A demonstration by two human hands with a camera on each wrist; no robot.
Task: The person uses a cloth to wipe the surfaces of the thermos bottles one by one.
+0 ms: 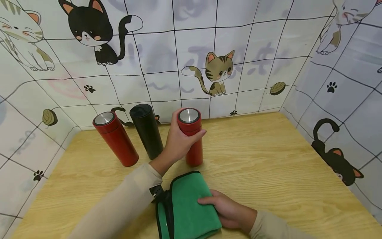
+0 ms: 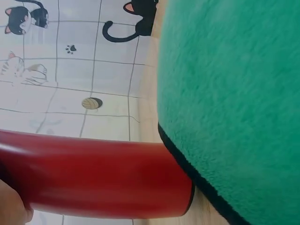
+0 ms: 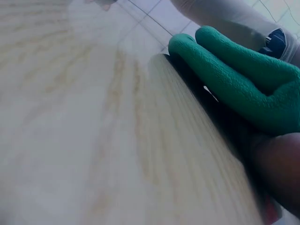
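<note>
My left hand point(image 1: 176, 141) grips a red thermos point(image 1: 194, 154) with a silver-topped lid, fingers round its upper part and thumb across the front. It stands upright; in the left wrist view its red side point(image 2: 103, 176) fills the lower left. In front of it, a folded green cloth point(image 1: 192, 205) with black edging is held by my right hand point(image 1: 228, 210), thumb on top and fingers beneath. The right wrist view shows the cloth's rounded folds point(image 3: 229, 75) and part of the right hand point(image 3: 281, 161) in shadow.
Left of the held thermos stand a black tumbler point(image 1: 147, 132) and a second red thermos point(image 1: 117, 141). The wood-grain table point(image 1: 268, 159) is bounded by a white sheet point(image 1: 161, 83) printed with grid lines and cats. A dark band point(image 1: 156, 192) circles the left wrist.
</note>
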